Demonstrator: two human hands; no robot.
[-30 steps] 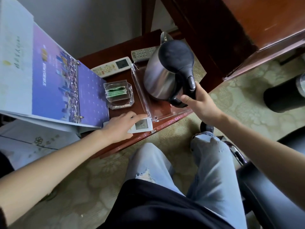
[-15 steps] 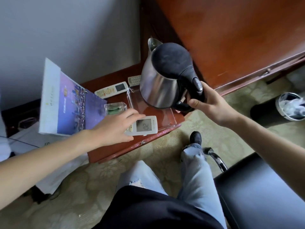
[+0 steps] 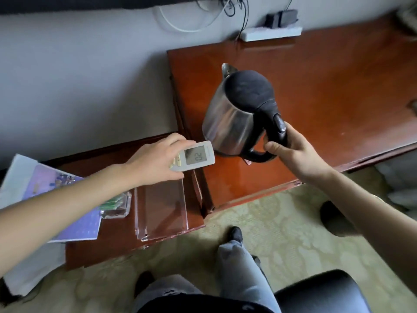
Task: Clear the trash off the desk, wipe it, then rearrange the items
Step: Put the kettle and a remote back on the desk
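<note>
Gripping the kettle (image 3: 234, 118) by its black handle, the right hand (image 3: 300, 152) holds it over the desk's (image 3: 338, 86) left part, near the front edge; whether it touches the wood is unclear. Bare wood runs right and far to a power strip (image 3: 270, 33). The left hand (image 3: 155, 161) pinches a remote (image 3: 196, 158) above the side table's (image 3: 135, 240) right edge, just beyond a clear tray (image 3: 162, 206).

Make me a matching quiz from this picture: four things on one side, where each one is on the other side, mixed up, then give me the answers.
Things:
1. kettle
2. remote
3. clear tray
4. power strip

Places:
A. on the low side table
B. gripped in the left hand
C. at the back edge of the desk
D. held by the right hand

Pairs: 1-D, 2-B, 3-A, 4-C
</note>
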